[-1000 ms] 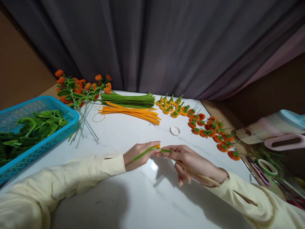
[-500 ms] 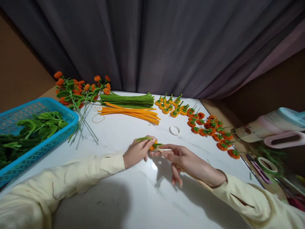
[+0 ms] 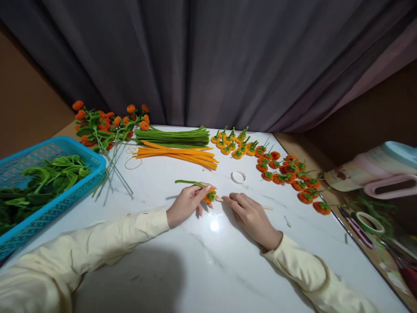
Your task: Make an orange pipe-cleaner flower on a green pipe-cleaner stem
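My left hand (image 3: 186, 203) pinches a small orange pipe-cleaner persimmon (image 3: 208, 198) with a green top. A long green pipe cleaner (image 3: 188, 181) sticks out to the left from the same fingers. Just to the right, my right hand (image 3: 252, 216) is palm down near the tabletop, its fingers closed over a thin wooden stick (image 3: 267, 208). One tip of that stick points at the persimmon, with a small gap between them; the middle is hidden under my fingers. Beyond the right hand lies a white ring of tape (image 3: 239, 177).
Green pipe cleaners (image 3: 172, 137) and orange pipe cleaners (image 3: 176, 154) lie in bundles at the back. Yellow persimmons (image 3: 237, 153) and orange ones (image 3: 305, 197) stand at right. A blue basket (image 3: 97, 171) of green leaves is left, a tumbler (image 3: 365, 169) right.
My right hand has turned palm down and drawn back from the persimmon, bringing the stick down near the table. The green pipe cleaner now extends farther left from my left hand.
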Demonstrator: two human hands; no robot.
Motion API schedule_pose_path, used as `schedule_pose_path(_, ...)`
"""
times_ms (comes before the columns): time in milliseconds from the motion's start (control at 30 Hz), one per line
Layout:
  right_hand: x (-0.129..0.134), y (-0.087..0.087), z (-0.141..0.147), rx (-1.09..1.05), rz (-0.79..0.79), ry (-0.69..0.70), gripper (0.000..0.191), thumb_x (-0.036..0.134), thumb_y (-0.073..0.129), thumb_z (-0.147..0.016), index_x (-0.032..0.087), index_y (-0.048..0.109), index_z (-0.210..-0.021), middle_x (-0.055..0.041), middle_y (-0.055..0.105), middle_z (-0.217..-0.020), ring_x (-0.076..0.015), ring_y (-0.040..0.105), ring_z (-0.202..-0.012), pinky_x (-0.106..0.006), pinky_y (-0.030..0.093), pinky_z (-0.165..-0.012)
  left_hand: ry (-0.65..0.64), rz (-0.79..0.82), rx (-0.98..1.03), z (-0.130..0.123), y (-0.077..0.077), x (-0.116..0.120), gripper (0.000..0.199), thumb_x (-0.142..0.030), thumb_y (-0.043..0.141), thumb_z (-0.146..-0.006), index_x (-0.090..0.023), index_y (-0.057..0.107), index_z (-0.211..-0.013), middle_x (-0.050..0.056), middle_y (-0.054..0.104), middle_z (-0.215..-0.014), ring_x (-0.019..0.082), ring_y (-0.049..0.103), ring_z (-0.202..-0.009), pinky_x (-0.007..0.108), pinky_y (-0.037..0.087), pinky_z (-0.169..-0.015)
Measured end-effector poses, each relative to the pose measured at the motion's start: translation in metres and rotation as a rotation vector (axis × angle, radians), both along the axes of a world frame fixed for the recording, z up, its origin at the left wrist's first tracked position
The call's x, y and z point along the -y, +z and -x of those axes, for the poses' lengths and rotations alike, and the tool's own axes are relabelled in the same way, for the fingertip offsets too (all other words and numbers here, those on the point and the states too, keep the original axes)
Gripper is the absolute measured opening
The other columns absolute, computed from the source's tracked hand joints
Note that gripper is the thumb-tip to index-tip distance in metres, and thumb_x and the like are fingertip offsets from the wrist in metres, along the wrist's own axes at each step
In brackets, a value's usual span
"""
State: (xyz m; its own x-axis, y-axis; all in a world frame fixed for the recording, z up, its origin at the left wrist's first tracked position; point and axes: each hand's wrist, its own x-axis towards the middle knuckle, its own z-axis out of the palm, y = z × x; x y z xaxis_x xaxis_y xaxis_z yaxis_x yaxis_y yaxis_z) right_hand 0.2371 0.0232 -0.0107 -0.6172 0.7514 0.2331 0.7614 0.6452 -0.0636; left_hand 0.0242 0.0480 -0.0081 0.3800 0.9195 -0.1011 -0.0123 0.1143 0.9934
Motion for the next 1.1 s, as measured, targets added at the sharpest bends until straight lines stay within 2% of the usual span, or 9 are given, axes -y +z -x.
schedule_pose_path(67,-0.001,0.002,0.002,-0.076,0.020,-0.002,0.028,0.010,0.034,-0.093,0.013,0.055,-0.113,-0.0131,0.060,-0.103,-0.0204,0.055,-0.088,-0.032,0.046,-0.073,-0.001,-0.014,-0.019,-0.001,0.000,0.001,0.044,-0.048,0.048,-0.086,-0.008,0.060,-0.100,0.007,0.065,-0.078,0.005,0.049,-0.038,0.018,0.042,-0.036)
schedule_pose_path(233,0.007,0.012,0.012,-0.491,0.126,0.037,0.015,0.012,0.042,-0.093,0.015,0.051,-0.103,-0.0092,0.059,-0.095,-0.0183,0.053,-0.090,-0.032,0.044,-0.078,0.007,-0.070,-0.061,-0.005,-0.001,0.006,0.039,-0.046,0.048,-0.088,-0.010,0.063,-0.094,0.012,0.060,-0.113,0.003,0.050,-0.043,0.020,0.045,-0.042)
schedule_pose_path(333,0.012,0.018,0.015,-0.622,0.172,0.117,0.014,0.011,0.042,-0.092,0.018,0.051,-0.101,-0.0074,0.057,-0.093,-0.0164,0.052,-0.086,-0.030,0.045,-0.075,-0.022,-0.074,-0.090,-0.008,-0.001,0.010,0.039,-0.045,0.047,-0.089,-0.011,0.064,-0.095,0.010,0.062,-0.107,0.002,0.048,-0.042,0.020,0.043,-0.042)
schedule_pose_path(433,0.008,0.016,0.011,-0.534,0.148,0.118,0.014,0.015,0.044,-0.092,0.018,0.052,-0.103,-0.0087,0.057,-0.097,-0.0188,0.051,-0.087,-0.033,0.045,-0.075,-0.018,-0.052,-0.097,-0.009,0.001,0.012,0.041,-0.046,0.046,-0.089,-0.011,0.063,-0.101,0.007,0.065,-0.088,0.003,0.045,-0.038,0.019,0.038,-0.037)
schedule_pose_path(533,0.000,0.010,0.004,-0.344,0.135,0.010,0.018,0.016,0.043,-0.092,0.016,0.051,-0.108,-0.0119,0.056,-0.102,-0.0226,0.050,-0.092,-0.037,0.045,-0.076,-0.026,-0.016,-0.045,-0.007,0.003,0.010,0.042,-0.045,0.047,-0.089,-0.013,0.058,-0.114,0.003,0.062,-0.074,0.004,0.045,-0.038,0.018,0.038,-0.036)
schedule_pose_path(667,-0.005,0.007,-0.002,-0.109,0.089,-0.053,0.026,0.010,0.036,-0.092,0.010,0.049,-0.115,-0.0145,0.055,-0.104,-0.0243,0.050,-0.093,-0.038,0.046,-0.078,-0.074,0.034,0.092,-0.004,0.006,0.009,0.044,-0.039,0.058,-0.084,-0.017,0.051,-0.122,0.008,0.063,-0.093,0.015,0.063,-0.073,0.023,0.053,-0.051)
schedule_pose_path(767,-0.003,0.012,-0.004,0.023,0.049,-0.051,0.028,0.009,0.035,-0.092,0.009,0.051,-0.115,-0.0152,0.055,-0.098,-0.0247,0.051,-0.089,-0.037,0.046,-0.076,-0.116,0.062,0.168,-0.004,0.007,0.011,0.043,-0.030,0.068,-0.076,-0.017,0.051,-0.114,0.010,0.058,-0.110,0.022,0.059,-0.099,0.029,0.057,-0.066)
schedule_pose_path(967,-0.001,0.015,-0.016,0.019,0.129,-0.119,0.030,0.010,0.035,-0.091,0.011,0.052,-0.116,-0.0131,0.054,-0.094,-0.0237,0.053,-0.084,-0.034,0.048,-0.070,-0.101,0.008,0.132,-0.005,0.001,0.010,0.034,-0.021,0.069,-0.076,-0.016,0.048,-0.102,0.009,0.061,-0.108,0.018,0.061,-0.100,0.031,0.050,-0.087)
schedule_pose_path(1100,-0.004,0.023,-0.020,-0.151,0.277,-0.087,0.030,0.012,0.033,-0.092,0.014,0.055,-0.113,-0.0121,0.056,-0.097,-0.0205,0.056,-0.083,-0.030,0.047,-0.069,-0.052,-0.094,0.033,-0.005,-0.005,0.009,0.032,-0.022,0.068,-0.077,-0.016,0.047,-0.101,0.008,0.063,-0.101,0.017,0.062,-0.097,0.029,0.052,-0.085)
